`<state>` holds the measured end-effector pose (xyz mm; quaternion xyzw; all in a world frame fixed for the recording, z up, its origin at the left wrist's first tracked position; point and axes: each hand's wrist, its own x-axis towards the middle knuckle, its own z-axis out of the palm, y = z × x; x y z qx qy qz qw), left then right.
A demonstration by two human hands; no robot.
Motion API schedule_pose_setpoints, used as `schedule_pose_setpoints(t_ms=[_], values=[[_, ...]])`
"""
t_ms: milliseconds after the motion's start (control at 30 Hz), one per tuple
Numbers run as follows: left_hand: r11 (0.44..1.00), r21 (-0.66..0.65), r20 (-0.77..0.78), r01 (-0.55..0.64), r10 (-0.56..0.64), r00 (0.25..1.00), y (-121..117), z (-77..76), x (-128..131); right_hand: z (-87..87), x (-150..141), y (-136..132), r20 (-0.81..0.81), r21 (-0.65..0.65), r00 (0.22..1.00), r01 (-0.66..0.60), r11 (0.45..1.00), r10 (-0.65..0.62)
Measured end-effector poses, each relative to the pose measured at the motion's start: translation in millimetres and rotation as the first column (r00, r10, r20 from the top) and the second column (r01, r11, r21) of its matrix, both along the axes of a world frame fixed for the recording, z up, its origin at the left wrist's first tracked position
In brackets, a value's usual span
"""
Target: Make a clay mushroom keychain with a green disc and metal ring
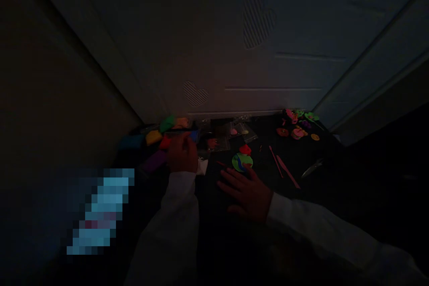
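Observation:
My left hand (182, 154) is curled among the coloured clay packs, its fingers closed. What it holds, if anything, is hidden in the dim light. Close around it are a red pack (165, 143), a blue pack (194, 136) and a purple pack (154, 161). My right hand (248, 192) lies low over the dark surface with its fingers spread, holding nothing. Just beyond its fingers is a round green clay disc (238, 161) with a blue wavy band. A red clay piece (245, 149) adjoins the disc's far edge.
Yellow (153, 137) and green (167, 123) packs lie at the left. Small clear bags (246, 132) stand along the back. Pink tools (287, 172) and scissors (312, 168) lie to the right, with finished clay figures (298, 133) behind. A bright pixelated screen (105, 210) glows at lower left.

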<state>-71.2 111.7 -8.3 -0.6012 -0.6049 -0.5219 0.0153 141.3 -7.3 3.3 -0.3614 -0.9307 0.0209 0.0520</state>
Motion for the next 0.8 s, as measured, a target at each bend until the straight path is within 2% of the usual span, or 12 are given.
schedule_pose_setpoints(t_ms=[67,167,333,467,567,667,800], values=[[1.000,0.010,-0.014,-0.010,0.010,1.000,-1,-1.2,0,-1.7,7,4,-0.020,-0.014,0.999,0.031,0.999,-0.031],[0.998,0.022,0.005,-0.052,0.052,0.999,0,-3.3,-3,-3.8,16,-3,-0.032,-0.033,0.999,0.018,0.999,-0.020],[0.993,0.016,0.046,-0.117,0.116,0.992,-1,-4.7,-9,-3.0,1,-7,-0.055,-0.052,0.997,-0.063,0.997,0.060],[0.992,0.003,0.058,-0.130,0.129,0.990,0,-3.1,-9,-2.3,8,3,-0.063,-0.047,0.998,-0.014,0.999,0.011],[0.991,-0.008,0.069,-0.134,0.134,0.989,1,-3.0,-8,-3.6,16,-5,-0.054,-0.053,0.998,-0.018,0.998,0.015],[0.990,-0.020,0.073,-0.140,0.141,0.987,0,-2.1,-8,-4.9,7,-15,-0.055,-0.061,0.996,-0.074,0.995,0.071],[0.989,-0.051,0.069,-0.139,0.142,0.987,-3,1.8,-7,-4.2,-4,-4,-0.071,-0.049,0.995,-0.073,0.996,0.069]])
